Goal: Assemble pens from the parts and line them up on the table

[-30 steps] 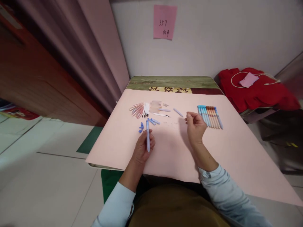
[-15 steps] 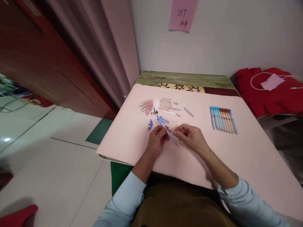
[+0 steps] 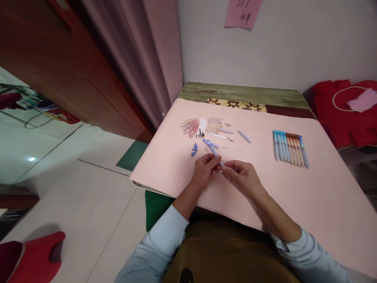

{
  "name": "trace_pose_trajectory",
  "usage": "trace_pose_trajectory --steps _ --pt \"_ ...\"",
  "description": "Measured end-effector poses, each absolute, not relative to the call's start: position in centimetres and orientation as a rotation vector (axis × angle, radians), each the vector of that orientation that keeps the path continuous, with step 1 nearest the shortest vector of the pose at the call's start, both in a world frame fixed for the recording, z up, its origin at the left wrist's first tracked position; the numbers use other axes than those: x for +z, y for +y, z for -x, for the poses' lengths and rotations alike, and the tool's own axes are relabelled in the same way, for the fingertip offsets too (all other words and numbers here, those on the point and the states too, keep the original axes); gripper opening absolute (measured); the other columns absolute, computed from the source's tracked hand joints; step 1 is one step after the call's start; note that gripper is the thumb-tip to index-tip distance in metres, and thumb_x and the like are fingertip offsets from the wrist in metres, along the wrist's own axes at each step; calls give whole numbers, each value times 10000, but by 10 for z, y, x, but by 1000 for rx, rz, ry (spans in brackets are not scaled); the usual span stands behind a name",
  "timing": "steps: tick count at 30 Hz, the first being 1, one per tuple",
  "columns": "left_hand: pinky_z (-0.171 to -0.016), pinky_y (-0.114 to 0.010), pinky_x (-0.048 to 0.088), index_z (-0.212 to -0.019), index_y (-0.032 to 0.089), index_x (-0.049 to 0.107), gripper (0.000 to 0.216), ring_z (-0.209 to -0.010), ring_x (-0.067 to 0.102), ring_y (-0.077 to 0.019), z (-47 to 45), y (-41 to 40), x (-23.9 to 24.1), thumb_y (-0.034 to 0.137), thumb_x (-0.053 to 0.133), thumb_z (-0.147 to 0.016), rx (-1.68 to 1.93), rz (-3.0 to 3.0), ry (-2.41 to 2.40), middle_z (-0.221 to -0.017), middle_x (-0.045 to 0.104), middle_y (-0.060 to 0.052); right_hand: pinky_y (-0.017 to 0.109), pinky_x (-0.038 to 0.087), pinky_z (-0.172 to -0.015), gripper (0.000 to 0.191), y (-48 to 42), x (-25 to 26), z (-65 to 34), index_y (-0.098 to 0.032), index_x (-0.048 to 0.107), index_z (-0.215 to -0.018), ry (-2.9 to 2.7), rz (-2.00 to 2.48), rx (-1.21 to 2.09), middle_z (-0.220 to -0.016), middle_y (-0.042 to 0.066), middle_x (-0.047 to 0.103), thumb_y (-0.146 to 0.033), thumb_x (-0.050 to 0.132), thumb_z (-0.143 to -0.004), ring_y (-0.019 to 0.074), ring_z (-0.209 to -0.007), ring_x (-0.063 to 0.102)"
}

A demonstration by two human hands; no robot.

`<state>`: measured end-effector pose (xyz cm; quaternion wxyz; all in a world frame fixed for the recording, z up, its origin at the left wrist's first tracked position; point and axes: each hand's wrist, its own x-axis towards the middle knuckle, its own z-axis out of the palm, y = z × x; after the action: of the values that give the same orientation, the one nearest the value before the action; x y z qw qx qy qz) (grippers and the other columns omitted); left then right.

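Note:
My left hand is closed round a light blue pen barrel that points up and away over the pink table cover. My right hand pinches the barrel's near end, its fingertips meeting those of the left. What small part the right fingers hold, if any, is hidden. Just beyond the hands lie loose blue caps, a white refill and a separate blue barrel piece.
A fan of pink and clear pen parts lies at the back left. A row of several finished blue and orange pens lies at the right. Red cloth sits on a seat to the right. A curtain and a wooden door stand at the left.
My right hand came from near the row of pens to meet the left hand. The pen barrel turned from upright to slanted, and both hands now hold it. The view shifted left.

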<state>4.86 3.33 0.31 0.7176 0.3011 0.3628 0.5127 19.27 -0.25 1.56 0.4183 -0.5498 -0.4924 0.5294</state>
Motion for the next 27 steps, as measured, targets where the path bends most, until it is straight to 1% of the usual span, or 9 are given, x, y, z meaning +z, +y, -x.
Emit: trace_pose_trajectory --steps 4,7,9,12,16,18,21,24,27 --pt "-551 -245 419 -961 156 693 367 -583 564 -97 -31 35 8 318 820 -657 1158 -851 960 -816 677 -27 263 420 -537 393 -3 18 -213 -175 761 -876 -1298 1595 967 -692 34 685 -529 762 -706 141 -577 555" --pt "-597 -258 430 -891 182 691 254 -610 542 -104 -1 41 7 303 789 -691 1291 -1143 1302 -837 654 -20 286 452 -584 376 -4 21 -227 -196 776 -877 -1315 1718 726 -688 28 683 -529 756 -704 159 -607 580" --pt "-658 -277 443 -834 195 692 170 -622 521 -111 17 47 2 259 773 -698 1337 -1386 1524 -856 629 -17 288 448 -573 368 -6 22 -228 -197 778 -884 -1317 1739 715 -668 23 674 -524 745 -718 155 -593 574" --pt "-737 -311 445 -842 213 690 149 -696 545 -159 27 55 -6 208 751 -707 1232 -1692 1645 -832 610 -21 266 419 -518 349 -8 20 -221 -194 775 -890 -1314 1714 799 -629 9 655 -506 728 -743 133 -553 544" --pt "-763 -333 430 -803 215 647 91 -748 554 -198 21 61 -5 148 677 -749 1060 -1851 1748 -804 599 -33 245 396 -483 315 -11 21 -212 -193 768 -866 -1313 1676 871 -629 4 658 -483 721 -753 111 -529 518" --pt "-754 -333 427 -754 213 618 95 -734 546 -200 18 62 -1 126 657 -752 1015 -1851 1777 -782 586 -34 244 399 -487 313 -13 22 -212 -190 764 -864 -1301 1683 890 -636 6 661 -480 725 -753 112 -534 524" --pt "-748 -329 442 -728 210 603 117 -724 557 -191 16 58 9 114 668 -740 1100 -1746 1717 -754 594 -28 251 429 -516 313 -16 24 -214 -185 753 -870 -1256 1662 917 -664 17 674 -475 731 -753 127 -569 561" --pt "-691 -314 486 -784 198 624 103 -655 594 -162 11 48 23 202 720 -745 1240 -1378 1452 -716 633 -11 264 470 -564 311 -23 27 -215 -184 747 -895 -1218 1561 942 -718 31 697 -459 741 -751 147 -624 604" --pt "-682 -322 537 -855 162 659 242 -659 657 -164 2 38 39 282 798 -696 1251 -959 1116 -725 687 -28 269 485 -581 295 -32 33 -217 -197 758 -928 -1236 1519 886 -751 33 714 -439 739 -760 160 -651 621"
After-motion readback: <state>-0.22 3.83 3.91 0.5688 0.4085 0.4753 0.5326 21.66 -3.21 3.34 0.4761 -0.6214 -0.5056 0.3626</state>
